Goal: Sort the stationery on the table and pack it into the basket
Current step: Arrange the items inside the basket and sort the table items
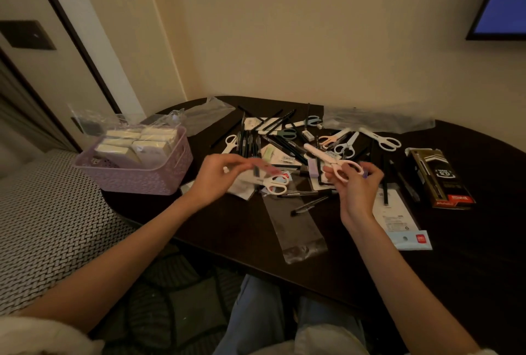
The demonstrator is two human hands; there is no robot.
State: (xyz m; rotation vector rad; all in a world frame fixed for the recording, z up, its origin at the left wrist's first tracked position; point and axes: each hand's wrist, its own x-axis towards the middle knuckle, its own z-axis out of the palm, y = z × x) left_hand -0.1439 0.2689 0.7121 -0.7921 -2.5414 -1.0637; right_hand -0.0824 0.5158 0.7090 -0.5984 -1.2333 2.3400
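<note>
A lilac plastic basket (159,181) stands at the table's left edge with several boxed items in clear wrap inside. Scissors, black pens and erasers lie in a heap (287,141) across the middle of the dark table (427,269). My right hand (357,186) holds pink-handled scissors (327,159) by the handle, the capped blade pointing up and left. My left hand (219,176) hovers above the table with fingers curled; it is blurred, and something small and dark shows at its fingertips. White-handled scissors (274,185) lie just right of it.
A black and gold pen box (438,176) lies at the right. An empty clear sleeve (296,226) and a white card pack (398,220) lie near the front. Clear bags (378,119) sit at the back. A patterned seat (48,226) is left of the table.
</note>
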